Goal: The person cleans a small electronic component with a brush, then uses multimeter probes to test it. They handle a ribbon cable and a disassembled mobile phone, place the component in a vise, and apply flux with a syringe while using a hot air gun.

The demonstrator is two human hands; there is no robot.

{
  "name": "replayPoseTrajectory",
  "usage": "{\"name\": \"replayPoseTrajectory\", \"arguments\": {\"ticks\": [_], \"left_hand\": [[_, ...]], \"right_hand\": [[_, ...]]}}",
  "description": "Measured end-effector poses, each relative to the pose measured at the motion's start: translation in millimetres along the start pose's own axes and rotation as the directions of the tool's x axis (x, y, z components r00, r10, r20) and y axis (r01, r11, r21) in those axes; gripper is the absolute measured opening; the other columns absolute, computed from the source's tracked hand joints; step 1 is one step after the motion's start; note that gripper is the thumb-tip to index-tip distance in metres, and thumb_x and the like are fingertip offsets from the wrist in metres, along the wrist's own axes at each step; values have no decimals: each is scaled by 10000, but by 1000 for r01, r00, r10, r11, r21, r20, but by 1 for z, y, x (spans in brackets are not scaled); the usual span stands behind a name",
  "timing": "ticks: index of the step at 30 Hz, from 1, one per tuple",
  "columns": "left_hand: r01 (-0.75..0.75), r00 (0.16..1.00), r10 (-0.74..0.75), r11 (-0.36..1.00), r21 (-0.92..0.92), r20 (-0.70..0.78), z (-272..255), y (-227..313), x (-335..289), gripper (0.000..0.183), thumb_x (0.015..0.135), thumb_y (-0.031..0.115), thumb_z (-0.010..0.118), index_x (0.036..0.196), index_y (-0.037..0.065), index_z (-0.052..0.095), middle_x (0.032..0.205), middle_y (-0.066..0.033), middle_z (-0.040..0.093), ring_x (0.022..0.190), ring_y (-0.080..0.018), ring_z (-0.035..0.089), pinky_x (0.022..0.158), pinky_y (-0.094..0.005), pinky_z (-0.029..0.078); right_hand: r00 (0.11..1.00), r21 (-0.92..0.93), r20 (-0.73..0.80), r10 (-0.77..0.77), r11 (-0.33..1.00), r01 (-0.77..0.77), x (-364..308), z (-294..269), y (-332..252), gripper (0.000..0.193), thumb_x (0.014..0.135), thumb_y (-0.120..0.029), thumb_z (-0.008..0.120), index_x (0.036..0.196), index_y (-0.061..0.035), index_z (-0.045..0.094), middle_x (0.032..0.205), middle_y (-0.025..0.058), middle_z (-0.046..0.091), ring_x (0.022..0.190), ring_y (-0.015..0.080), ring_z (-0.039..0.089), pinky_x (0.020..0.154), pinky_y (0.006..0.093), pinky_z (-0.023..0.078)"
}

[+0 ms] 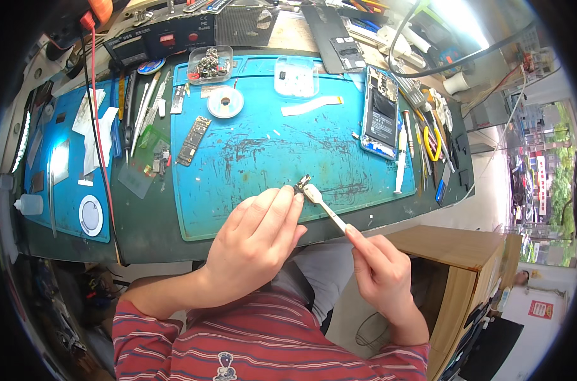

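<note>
Near the front edge of the blue repair mat (250, 152), my left hand (256, 235) pinches a small dark electronic part (303, 182) between fingertips and thumb. A white toothbrush (326, 208) is gripped by its handle in my right hand (382, 267). The brush head touches or lies right beside the small part; its bristles are hidden. At the mat's right lies an opened phone (380, 111), its black battery and boards bare. A phone circuit board (194, 141) rests at the mat's left.
A clear box of small metal parts (210, 65), a solder spool (225, 102) and a clear tray (296, 77) stand along the back. A white flex strip (312, 105) lies before the tray. Right of the phone are a syringe (401, 162) and yellow-handled pliers (432, 145).
</note>
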State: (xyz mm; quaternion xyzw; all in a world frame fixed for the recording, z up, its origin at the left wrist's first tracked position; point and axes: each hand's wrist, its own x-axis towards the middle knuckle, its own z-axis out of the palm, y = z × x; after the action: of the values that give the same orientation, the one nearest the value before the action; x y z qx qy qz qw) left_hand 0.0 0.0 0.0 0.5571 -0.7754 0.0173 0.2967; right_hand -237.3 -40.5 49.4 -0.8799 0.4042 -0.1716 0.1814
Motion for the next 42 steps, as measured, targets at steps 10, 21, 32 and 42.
{"name": "replayPoseTrajectory", "arguments": {"ticks": [10,21,32,42], "left_hand": [[-24,1000,25,999,39,-13,0,-9,3,440,857,160,767,1245,-35,692,1263,-144,635,1155,-289,609,970,-411,500],[-1,1000,1,1000,-10,-11,-1,-1,0,432,849,142,769,1237,-31,695,1262,-145,634,1152,-291,608,962,-412,501],[13,1000,-13,1000,-13,-13,0,0,0,434,840,138,771,1235,-27,697,1253,-141,636,1150,-291,612,963,-412,504],[23,1000,-24,1000,-13,-16,-1,0,-2,442,837,133,774,1245,-18,695,1250,-131,640,1155,-284,613,959,-412,503]], "right_hand": [[996,37,-80,25,999,-22,16,-4,-6,464,866,66,684,1311,-68,702,804,80,628,593,216,621,540,342,505],[994,39,29,104,994,-105,0,-13,-8,465,863,92,674,1299,-65,709,793,82,621,610,218,614,562,336,495],[996,-14,-83,-27,1000,26,9,-4,3,421,874,97,672,1265,-48,731,777,87,615,594,196,574,547,298,463],[992,-91,-127,16,995,-28,22,-17,10,446,855,86,681,1271,-64,734,764,90,612,611,217,580,558,320,471]]}}
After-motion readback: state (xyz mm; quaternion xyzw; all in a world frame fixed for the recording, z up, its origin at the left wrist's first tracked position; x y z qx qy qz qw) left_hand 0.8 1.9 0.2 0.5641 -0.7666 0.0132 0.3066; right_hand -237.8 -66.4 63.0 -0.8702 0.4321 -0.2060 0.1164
